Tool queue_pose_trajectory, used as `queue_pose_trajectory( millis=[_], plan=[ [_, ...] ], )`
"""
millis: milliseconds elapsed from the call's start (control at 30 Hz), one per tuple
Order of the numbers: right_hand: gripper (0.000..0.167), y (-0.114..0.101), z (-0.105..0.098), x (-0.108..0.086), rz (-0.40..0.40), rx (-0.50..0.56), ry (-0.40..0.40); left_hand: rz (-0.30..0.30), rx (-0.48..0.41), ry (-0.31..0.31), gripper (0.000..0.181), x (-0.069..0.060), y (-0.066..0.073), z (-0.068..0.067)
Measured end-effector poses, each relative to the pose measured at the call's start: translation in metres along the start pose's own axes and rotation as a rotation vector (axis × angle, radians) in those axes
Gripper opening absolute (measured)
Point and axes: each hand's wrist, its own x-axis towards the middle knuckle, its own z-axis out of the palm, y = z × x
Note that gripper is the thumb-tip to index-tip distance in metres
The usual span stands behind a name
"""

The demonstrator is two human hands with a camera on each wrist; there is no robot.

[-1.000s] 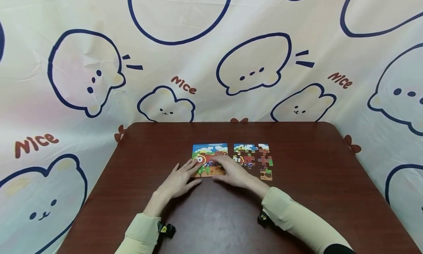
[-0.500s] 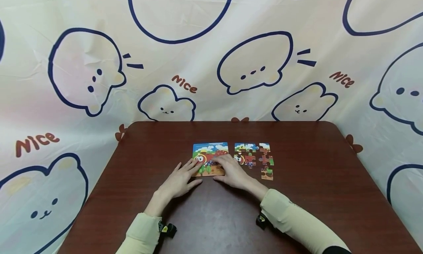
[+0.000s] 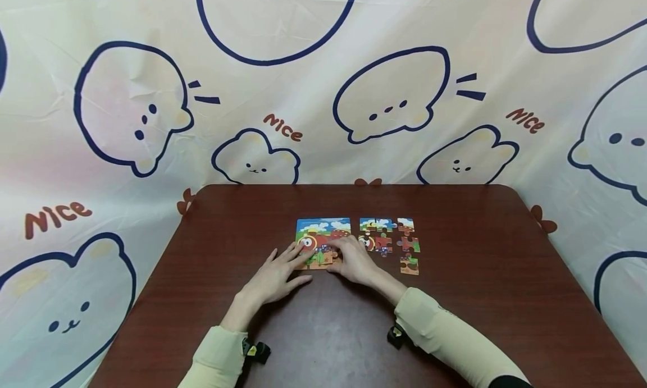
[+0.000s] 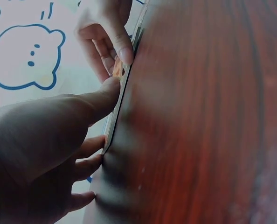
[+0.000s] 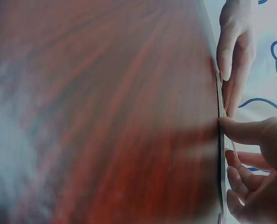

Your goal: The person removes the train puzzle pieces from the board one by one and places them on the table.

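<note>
A colourful cartoon jigsaw puzzle board point(image 3: 323, 226) lies flat on the brown table. My left hand point(image 3: 270, 275) rests on its left part with fairly straight fingers, and the thumb is out at the near side. At the board's near right corner, my right hand point(image 3: 356, 261) pinches an orange puzzle piece point(image 4: 117, 68) between thumb and fingers. That piece stands slightly tilted above the board in the left wrist view. Fingers hide much of the lower right part. In the right wrist view, the thumb point(image 5: 236, 129) is at the board's edge and the other fingers are bent over it.
Several loose puzzle pieces are laid out right of the board, among them a joined-looking group point(image 3: 376, 225) and a right column with a bottom piece point(image 3: 409, 265). The brown table point(image 3: 323, 326) reaches back to a patterned cloth point(image 3: 313, 96).
My right fingers have shifted slightly at the board's lower right, and a piece there now sits askew. My left hand stays in place. The camera view has drifted slightly.
</note>
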Motion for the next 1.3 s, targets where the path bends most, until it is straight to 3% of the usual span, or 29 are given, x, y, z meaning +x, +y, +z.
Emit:
queue_pose_trajectory(
  millis=[133,267,400,600,833,1300],
  plan=[
    [0.054,0.008,0.007,0.003,0.002,0.031,0.020,0.010,0.024,-0.002,0.069,0.002,-0.008,0.006],
    [0.054,0.000,0.003,0.005,0.071,0.165,0.014,0.007,0.018,0.003,0.070,0.001,-0.008,0.006],
    [0.051,-0.008,-0.003,0.005,0.113,0.309,0.030,-0.001,0.009,-0.006,0.069,-0.002,0.002,-0.002],
    [0.049,-0.007,-0.004,0.006,0.166,0.455,0.025,-0.052,0.041,-0.092,0.066,-0.005,0.027,-0.021],
    [0.046,-0.005,-0.009,0.009,0.277,0.670,-0.052,-0.076,0.064,-0.120,0.066,-0.004,0.029,-0.023],
    [0.044,-0.006,-0.012,0.012,0.329,0.721,-0.095,-0.066,0.064,-0.112,0.066,-0.004,0.027,-0.022]
  ],
)
